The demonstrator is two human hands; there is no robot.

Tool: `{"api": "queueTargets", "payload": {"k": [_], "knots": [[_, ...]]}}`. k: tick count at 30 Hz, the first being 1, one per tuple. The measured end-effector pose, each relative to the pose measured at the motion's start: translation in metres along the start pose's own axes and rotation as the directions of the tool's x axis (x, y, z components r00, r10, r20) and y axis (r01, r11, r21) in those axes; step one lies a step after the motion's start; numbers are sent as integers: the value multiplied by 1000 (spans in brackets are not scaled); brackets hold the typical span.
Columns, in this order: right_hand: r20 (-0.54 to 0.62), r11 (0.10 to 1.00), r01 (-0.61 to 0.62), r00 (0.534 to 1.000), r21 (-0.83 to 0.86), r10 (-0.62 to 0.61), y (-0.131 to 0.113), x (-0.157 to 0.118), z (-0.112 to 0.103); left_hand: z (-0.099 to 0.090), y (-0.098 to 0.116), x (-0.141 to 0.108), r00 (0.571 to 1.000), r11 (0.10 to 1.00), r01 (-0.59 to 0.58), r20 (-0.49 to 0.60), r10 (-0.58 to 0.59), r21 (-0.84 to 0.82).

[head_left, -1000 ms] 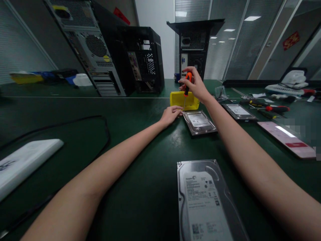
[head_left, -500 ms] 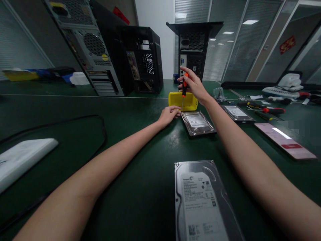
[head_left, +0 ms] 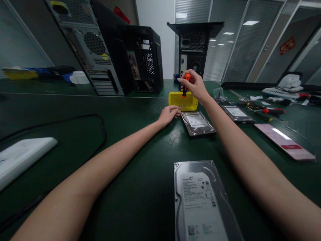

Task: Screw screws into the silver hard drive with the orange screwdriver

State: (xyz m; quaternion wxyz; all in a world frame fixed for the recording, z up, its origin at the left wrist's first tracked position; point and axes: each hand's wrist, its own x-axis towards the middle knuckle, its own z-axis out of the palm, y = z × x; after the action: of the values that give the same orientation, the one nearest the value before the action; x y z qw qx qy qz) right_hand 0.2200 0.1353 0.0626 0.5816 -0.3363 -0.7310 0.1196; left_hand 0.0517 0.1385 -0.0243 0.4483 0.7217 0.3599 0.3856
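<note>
Right hand: the right hand (head_left: 198,87) is raised above the far edge of the middle hard drive (head_left: 198,123), wrist bent, forearm coming in from the lower right.
Right grip: fingers and thumb are closed around the orange and black handle of the screwdriver (head_left: 184,91).
Screwdriver: nearly upright, shaft pointing down, its tip at the drive's far left corner; whether it sits in a screw is too small to tell.
Left hand: the left hand (head_left: 168,116) lies low over the table (head_left: 140,201), fingertips just beside the screwdriver tip and that same corner.
Left grip: fingers lie close together, extended; I cannot tell whether they pinch anything.
Middle hard drive: flat on the table, label up, between the two forearms.
Yellow tray: the yellow tray (head_left: 175,99) stands just behind that drive, partly hidden by the right hand and the screwdriver.
Nearest hard drive: the Seagate drive (head_left: 200,201) lies label up at the bottom edge, well apart from both hands.
Right side: a third hard drive (head_left: 237,112) lies beyond the right forearm, near a pink flat device (head_left: 283,140) and red-handled pliers (head_left: 276,111).
Left side: a white box (head_left: 27,154) and a black cable (head_left: 103,134).
</note>
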Motion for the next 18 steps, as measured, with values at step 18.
{"api": "queueTargets", "payload": {"k": [18], "knots": [[71, 992, -21, 997, -124, 30, 9, -1, 2, 1, 2, 0, 1000, 1000, 9, -12, -9, -12]]}}
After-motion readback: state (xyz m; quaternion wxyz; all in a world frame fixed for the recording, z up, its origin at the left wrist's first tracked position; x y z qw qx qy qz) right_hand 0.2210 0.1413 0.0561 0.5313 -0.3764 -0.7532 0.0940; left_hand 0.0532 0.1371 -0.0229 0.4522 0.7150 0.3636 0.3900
